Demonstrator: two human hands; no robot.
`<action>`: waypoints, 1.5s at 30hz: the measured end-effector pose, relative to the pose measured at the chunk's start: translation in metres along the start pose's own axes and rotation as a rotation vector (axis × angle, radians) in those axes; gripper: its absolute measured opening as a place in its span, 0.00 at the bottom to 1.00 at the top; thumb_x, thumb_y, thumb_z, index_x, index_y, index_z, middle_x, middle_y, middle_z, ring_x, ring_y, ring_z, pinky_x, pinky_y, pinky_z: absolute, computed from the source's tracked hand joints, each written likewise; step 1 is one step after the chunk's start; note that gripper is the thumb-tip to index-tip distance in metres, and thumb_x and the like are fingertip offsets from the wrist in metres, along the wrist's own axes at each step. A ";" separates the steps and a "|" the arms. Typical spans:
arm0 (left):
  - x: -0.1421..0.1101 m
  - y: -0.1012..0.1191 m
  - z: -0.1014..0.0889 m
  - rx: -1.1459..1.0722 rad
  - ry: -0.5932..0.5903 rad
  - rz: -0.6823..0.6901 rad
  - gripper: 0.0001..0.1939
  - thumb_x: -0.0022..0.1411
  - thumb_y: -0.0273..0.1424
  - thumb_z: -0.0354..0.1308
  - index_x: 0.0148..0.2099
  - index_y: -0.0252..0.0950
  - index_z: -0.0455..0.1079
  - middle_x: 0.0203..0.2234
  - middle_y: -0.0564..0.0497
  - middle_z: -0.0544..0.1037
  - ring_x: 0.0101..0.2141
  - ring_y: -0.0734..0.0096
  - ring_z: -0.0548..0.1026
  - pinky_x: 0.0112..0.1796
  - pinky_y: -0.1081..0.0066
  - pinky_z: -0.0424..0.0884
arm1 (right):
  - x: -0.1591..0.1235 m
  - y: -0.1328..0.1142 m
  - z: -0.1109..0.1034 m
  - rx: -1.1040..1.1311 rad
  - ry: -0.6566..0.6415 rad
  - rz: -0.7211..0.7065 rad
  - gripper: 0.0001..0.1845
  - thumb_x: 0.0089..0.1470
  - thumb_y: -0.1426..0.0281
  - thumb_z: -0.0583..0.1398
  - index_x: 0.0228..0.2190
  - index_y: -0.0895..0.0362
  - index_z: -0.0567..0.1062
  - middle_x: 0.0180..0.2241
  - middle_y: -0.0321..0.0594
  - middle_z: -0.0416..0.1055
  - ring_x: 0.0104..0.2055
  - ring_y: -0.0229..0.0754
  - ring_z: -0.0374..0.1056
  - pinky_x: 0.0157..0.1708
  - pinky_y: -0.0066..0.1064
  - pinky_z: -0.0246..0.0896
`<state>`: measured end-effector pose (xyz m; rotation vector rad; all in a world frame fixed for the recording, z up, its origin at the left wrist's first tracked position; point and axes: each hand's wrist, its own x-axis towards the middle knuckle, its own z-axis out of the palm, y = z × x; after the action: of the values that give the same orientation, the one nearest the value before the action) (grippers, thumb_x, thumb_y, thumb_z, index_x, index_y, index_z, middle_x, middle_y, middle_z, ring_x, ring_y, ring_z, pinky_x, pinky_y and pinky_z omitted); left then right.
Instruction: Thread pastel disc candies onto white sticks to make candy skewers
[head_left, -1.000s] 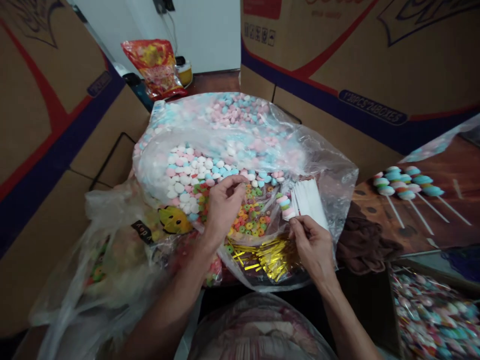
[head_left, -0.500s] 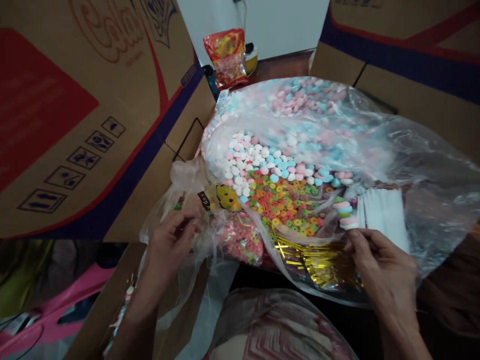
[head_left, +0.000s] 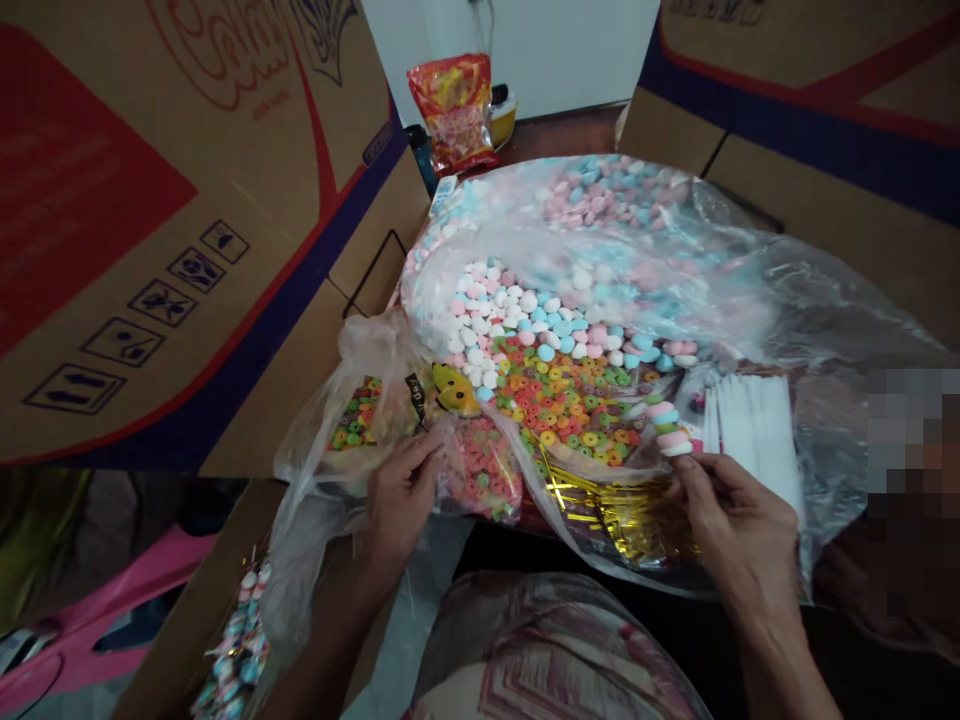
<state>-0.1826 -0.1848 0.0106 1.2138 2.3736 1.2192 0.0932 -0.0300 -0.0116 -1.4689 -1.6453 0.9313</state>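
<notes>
My right hand (head_left: 739, 520) pinches the lower end of a candy skewer (head_left: 670, 428), a short upright stack of pink, blue, green and white pieces. White paper sticks (head_left: 750, 430) lie just behind that hand, and gold twist ties (head_left: 637, 515) are to its left. My left hand (head_left: 403, 490) has its fingers pressed together at the edge of a clear bag of pink ring candies (head_left: 484, 465); what they hold, if anything, is hidden. Loose colourful ring candies (head_left: 574, 405) spread between the hands, with pastel marshmallows (head_left: 517, 310) behind them.
A large cardboard box (head_left: 247, 300) rises at the left and another cardboard box (head_left: 795, 120) at the right. Behind stands a red and yellow packet (head_left: 454, 115). Finished-looking candy skewers (head_left: 236, 640) lie in a carton at lower left. Clear plastic sheeting (head_left: 840, 320) drapes the right side.
My left hand has moved right and slightly down, towards the bag of pink rings, uncovering a bag of colourful rings. My right hand has shifted slightly left with the candy skewer.
</notes>
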 end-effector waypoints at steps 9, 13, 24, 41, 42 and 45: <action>0.000 0.002 0.004 -0.042 -0.092 0.016 0.19 0.62 0.33 0.56 0.55 0.40 0.72 0.54 0.45 0.75 0.56 0.60 0.71 0.58 0.55 0.65 | 0.002 0.003 0.006 0.004 -0.043 -0.002 0.17 0.56 0.56 0.58 0.25 0.55 0.73 0.18 0.33 0.67 0.20 0.37 0.62 0.22 0.27 0.57; -0.009 0.013 0.008 -0.254 -0.133 -0.083 0.28 0.62 0.37 0.57 0.64 0.42 0.63 0.59 0.44 0.70 0.58 0.60 0.70 0.56 0.58 0.69 | 0.003 0.001 0.008 -0.014 -0.069 -0.012 0.17 0.57 0.56 0.58 0.24 0.55 0.73 0.18 0.33 0.66 0.21 0.37 0.61 0.23 0.27 0.56; -0.007 0.028 0.016 -0.069 -0.209 -0.033 0.48 0.53 0.34 0.67 0.70 0.49 0.46 0.58 0.44 0.70 0.47 0.63 0.76 0.47 0.61 0.76 | 0.003 -0.001 0.009 0.001 -0.074 -0.009 0.17 0.57 0.57 0.58 0.24 0.55 0.73 0.18 0.32 0.66 0.21 0.36 0.61 0.23 0.27 0.56; -0.019 0.042 -0.010 0.112 0.142 0.115 0.21 0.61 0.33 0.60 0.56 0.43 0.68 0.49 0.47 0.73 0.49 0.61 0.72 0.48 0.61 0.72 | 0.002 -0.002 0.012 0.022 -0.074 -0.013 0.17 0.57 0.56 0.58 0.26 0.56 0.74 0.18 0.32 0.65 0.21 0.37 0.61 0.23 0.27 0.56; -0.017 0.053 -0.007 0.094 0.192 0.153 0.18 0.61 0.32 0.60 0.54 0.43 0.69 0.48 0.47 0.73 0.49 0.62 0.72 0.48 0.61 0.71 | 0.002 -0.002 0.013 0.019 -0.068 -0.016 0.17 0.57 0.56 0.58 0.26 0.56 0.73 0.18 0.32 0.65 0.21 0.37 0.61 0.23 0.27 0.56; -0.005 0.085 0.012 -0.005 0.099 0.282 0.11 0.64 0.28 0.55 0.48 0.43 0.73 0.44 0.50 0.76 0.45 0.66 0.74 0.48 0.65 0.70 | 0.003 -0.003 0.015 0.017 -0.057 -0.023 0.18 0.57 0.56 0.57 0.26 0.57 0.73 0.18 0.32 0.64 0.21 0.37 0.61 0.22 0.27 0.55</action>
<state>-0.1244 -0.1543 0.0663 1.5629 2.3228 1.3952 0.0789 -0.0279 -0.0159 -1.4209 -1.6879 0.9808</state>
